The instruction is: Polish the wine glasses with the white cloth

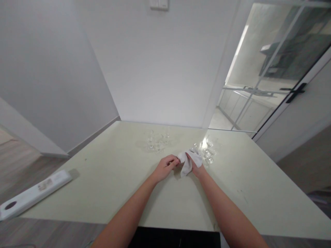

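Note:
My right hand (pixel 198 169) is closed on a pale grey cloth (pixel 185 166), which bunches around its fingers and hangs down towards the table. Just to the left, my left hand (pixel 165 167) has its fingers curled and pinched together at the cloth's edge. What sits between those fingers is too small and blurred to make out. Behind my hands stands a group of clear glasses (pixel 156 140). More clear glasses (pixel 208 151) are beyond the cloth on the right, close to my right hand.
The pale table (pixel 108 193) reaches back to a white wall (pixel 160 75). A long white object with a dark oval hole (pixel 36 193) overhangs the table's left edge. A glass-paned door with a black handle (pixel 294 92) is at the right. A black object (pixel 176 237) lies at the near edge.

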The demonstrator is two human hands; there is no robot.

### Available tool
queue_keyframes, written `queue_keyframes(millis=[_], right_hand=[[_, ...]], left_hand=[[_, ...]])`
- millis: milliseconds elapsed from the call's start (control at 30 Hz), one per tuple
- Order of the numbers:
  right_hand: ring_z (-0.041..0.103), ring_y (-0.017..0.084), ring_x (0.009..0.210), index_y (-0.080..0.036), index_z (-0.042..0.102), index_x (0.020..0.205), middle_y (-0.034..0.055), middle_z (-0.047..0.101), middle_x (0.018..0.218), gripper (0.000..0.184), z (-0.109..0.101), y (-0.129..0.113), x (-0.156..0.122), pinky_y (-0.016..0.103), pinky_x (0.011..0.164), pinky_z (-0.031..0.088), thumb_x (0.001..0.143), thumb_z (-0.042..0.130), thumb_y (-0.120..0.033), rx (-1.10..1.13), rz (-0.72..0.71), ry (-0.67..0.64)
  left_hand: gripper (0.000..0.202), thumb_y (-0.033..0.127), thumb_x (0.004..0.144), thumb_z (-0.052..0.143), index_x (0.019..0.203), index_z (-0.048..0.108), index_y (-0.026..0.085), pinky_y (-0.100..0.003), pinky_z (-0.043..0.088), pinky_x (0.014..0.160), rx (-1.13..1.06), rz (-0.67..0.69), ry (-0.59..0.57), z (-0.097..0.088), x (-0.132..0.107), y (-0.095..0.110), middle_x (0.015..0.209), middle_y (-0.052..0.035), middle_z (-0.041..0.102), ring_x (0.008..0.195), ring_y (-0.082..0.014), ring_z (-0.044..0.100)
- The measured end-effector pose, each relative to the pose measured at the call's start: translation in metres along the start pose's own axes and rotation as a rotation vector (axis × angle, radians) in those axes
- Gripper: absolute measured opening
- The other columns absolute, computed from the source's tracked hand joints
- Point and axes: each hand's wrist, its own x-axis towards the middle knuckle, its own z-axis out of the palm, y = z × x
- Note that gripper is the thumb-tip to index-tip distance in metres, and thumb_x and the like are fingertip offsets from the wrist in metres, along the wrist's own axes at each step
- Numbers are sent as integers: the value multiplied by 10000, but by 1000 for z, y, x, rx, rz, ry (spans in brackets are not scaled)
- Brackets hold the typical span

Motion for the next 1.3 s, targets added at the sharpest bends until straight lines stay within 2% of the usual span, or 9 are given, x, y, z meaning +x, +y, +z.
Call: queue_keyframes(millis=[100,200,400,600,700,900,1000,1133,1300], right_hand=[[511,177,619,-235,567,589,8,579,620,325,4,-2,-1,322,601,463,643,717,-518,-193,-72,-110],[454,145,540,-216,561,564,-7,524,561,309,11,-5,-7,292,532,406,727,653,-462,-404,-175,-286],[576,169,706,-181,686,722,15,661,718,190,19,-11,-22,279,703,476,675,707,-364,-569,-263,-529],[603,183,712,-151,700,742,23,662,713,262,15,-11,-24,297,670,501,664,746,-397,-403,-151,-607],[593,165,700,-156,704,772,9,662,718,296,13,-6,-22,274,635,502,649,766,-418,-341,-74,-609],[602,160,699,-170,715,821,7,687,775,306,13,2,-24,277,663,507,637,793,-401,-240,64,-592],[630,208,716,-196,701,738,16,697,726,347,7,9,-25,322,685,520,563,824,-469,-106,239,-446],[664,251,737,-201,679,757,28,699,681,520,1,17,-23,394,756,533,563,706,-683,90,399,-238],[681,254,848,-202,706,860,33,739,830,440,5,11,-23,418,902,489,594,761,-549,108,375,-274]], left_hand=[[334,494,842,562,779,579,167,-227,406,542,-26,-47,202,-6,2,-8,669,1,547,595,-118,506],[351,480,759,674,868,544,173,-209,401,560,-68,19,289,-10,2,-10,761,-3,539,659,-113,510],[571,410,600,829,1021,515,186,-226,436,634,-52,131,198,-11,-3,-4,972,-63,556,781,-138,528],[475,436,809,650,1176,477,190,-289,460,749,-150,223,86,-12,-4,-5,1133,-134,594,942,-192,581],[531,463,805,646,1221,462,191,-312,469,780,-209,203,53,-11,-3,-6,1178,-151,588,986,-212,588],[586,394,680,779,1161,509,194,-250,458,664,-71,62,207,-8,-1,-4,1057,-96,594,863,-166,581],[533,379,746,728,1180,478,196,-263,465,697,-132,84,155,-9,-1,-4,1095,-114,607,891,-171,599],[496,390,813,662,1226,462,201,-318,475,810,-221,127,92,-11,-2,-5,1210,-144,585,986,-200,606],[581,394,764,711,1260,461,224,-273,483,715,-124,31,162,-9,0,-8,1171,-101,566,914,-170,597]])
